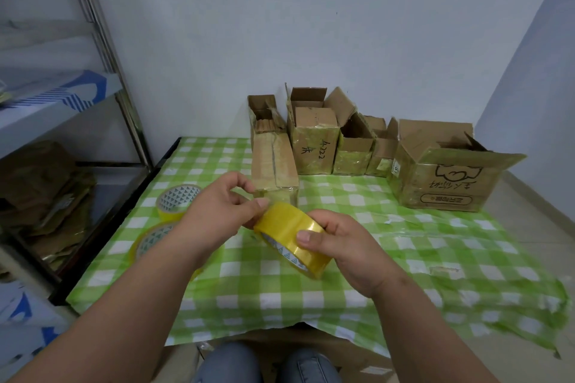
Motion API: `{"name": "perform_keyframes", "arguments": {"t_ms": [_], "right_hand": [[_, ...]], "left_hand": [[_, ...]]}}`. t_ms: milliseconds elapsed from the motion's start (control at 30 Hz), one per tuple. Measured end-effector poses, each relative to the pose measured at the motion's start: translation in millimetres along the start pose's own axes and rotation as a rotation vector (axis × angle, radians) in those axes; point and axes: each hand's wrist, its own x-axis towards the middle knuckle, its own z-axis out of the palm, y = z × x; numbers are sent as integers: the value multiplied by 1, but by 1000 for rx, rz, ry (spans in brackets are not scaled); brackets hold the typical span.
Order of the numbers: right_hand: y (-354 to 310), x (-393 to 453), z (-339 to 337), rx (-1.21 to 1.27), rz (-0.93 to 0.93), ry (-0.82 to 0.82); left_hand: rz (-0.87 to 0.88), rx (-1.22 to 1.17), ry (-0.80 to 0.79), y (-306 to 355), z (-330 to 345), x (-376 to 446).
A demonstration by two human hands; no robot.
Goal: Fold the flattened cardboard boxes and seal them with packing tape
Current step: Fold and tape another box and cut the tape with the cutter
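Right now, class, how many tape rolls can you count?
3: one roll held in both hands, one lying on the cloth at left, and one nearer, partly hidden by the left arm. Others may be hidden.

A yellow tape roll is held up, tilted, near the middle. Just behind it lies a long brown box, taped shut. Farther back, open taped boxes stand in a row.
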Motion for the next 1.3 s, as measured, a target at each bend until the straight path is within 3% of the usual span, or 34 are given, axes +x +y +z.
{"name": "perform_keyframes", "arguments": {"t_ms": [233,533,767,933,1300], "right_hand": [[-25,10,-12,-151,-29,-42],[-35,19,-38,-117,19,-142],[-46,24,-71,-56,29,-98],[-55,30,-100,2,50,27],[-44,73,-123,-420,177,315]], "left_hand": [[-109,-104,-124,12,-9,8],[-47,-61,31,21,-17,17],[-87,-167,42,25,-26,25],[-132,-284,152,30,-44,42],[-413,-329,144,-5,-31,74]]}}
